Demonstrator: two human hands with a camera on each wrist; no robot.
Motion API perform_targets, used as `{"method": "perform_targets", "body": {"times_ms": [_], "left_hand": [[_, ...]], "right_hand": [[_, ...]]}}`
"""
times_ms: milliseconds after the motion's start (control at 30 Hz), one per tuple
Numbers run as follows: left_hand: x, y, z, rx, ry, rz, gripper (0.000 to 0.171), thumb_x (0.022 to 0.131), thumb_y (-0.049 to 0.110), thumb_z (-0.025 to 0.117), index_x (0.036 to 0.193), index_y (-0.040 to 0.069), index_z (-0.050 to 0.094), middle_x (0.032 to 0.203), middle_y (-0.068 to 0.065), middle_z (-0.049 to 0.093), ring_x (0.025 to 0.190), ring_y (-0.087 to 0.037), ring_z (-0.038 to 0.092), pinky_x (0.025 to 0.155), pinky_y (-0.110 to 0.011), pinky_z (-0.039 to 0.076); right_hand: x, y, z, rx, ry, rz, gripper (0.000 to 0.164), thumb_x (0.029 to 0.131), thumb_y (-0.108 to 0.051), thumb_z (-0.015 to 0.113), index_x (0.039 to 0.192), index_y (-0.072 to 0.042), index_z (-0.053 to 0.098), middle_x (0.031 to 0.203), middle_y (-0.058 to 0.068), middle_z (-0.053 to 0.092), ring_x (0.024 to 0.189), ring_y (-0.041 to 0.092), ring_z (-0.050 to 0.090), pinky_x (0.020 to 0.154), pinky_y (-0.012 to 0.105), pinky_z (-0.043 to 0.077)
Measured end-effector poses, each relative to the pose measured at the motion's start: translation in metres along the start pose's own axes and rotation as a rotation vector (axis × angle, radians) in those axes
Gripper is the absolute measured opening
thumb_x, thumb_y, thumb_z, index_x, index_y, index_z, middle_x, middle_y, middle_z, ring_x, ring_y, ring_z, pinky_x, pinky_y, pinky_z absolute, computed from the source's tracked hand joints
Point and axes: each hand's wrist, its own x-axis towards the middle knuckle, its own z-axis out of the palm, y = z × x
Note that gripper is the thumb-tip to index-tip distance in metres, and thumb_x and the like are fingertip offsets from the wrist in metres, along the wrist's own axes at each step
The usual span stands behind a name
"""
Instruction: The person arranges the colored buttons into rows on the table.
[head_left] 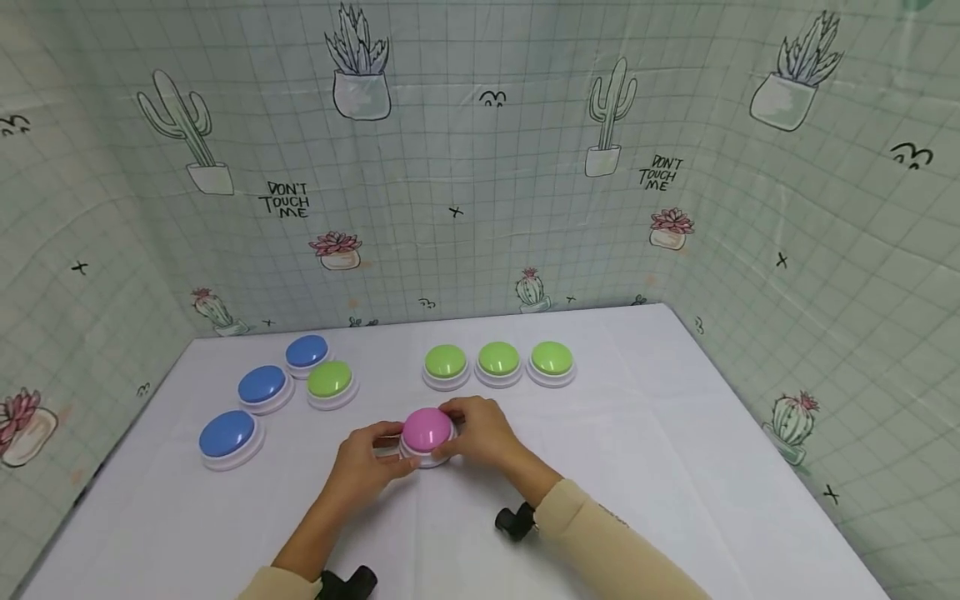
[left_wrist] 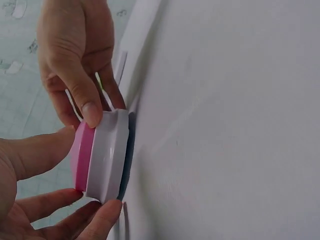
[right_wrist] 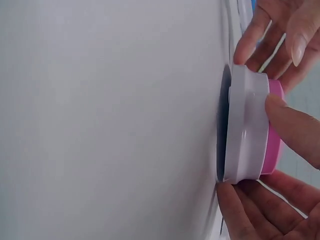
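A pink push button (head_left: 427, 430) with a round white base is between my two hands near the middle of the white table. My right hand (head_left: 480, 429) grips its right side, and in the right wrist view the thumb (right_wrist: 292, 125) presses against the white base. From the left, my left hand (head_left: 363, 462) holds the same button, its fingertips (left_wrist: 107, 212) at the base's edge in the left wrist view. Both wrist views show a dark band under the base; whether the button is off the cloth, I cannot tell.
Three green buttons (head_left: 498, 359) stand in a row behind the hands. At the left are three blue buttons (head_left: 261, 384) in a slanted line, with one green button (head_left: 329, 379) beside them. A patterned curtain (head_left: 450, 167) encloses the white table (head_left: 675, 467) at the back and sides.
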Motion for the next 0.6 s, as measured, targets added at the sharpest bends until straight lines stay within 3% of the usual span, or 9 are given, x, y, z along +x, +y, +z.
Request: {"method": "perform_targets", "body": {"times_ms": [133,600], "left_hand": [[0.006,0.009,0.020,-0.006,-0.043,0.016,0.061,0.086,0.008,0.086,0.141,-0.001,0.063,0.129,-0.020,0.067,0.117,-0.036,0.067,0.095,-0.046,0.061],[0.032,0.048,0.078,-0.034,-0.184,0.103,0.064,0.087,0.006,0.085,0.142,-0.011,0.057,0.138,-0.027,0.063,0.123,-0.042,0.066,0.102,-0.047,0.057]], "right_hand": [[-0.007,0.015,-0.018,0.013,0.033,0.035,0.062,0.072,-0.015,0.098,0.127,-0.001,0.073,0.119,0.010,0.076,0.115,0.027,0.069,0.104,0.049,0.054],[-0.029,0.052,-0.066,0.033,0.158,0.186,0.061,0.071,-0.010,0.098,0.127,-0.002,0.073,0.117,0.009,0.077,0.115,0.027,0.070,0.104,0.051,0.054]]}}
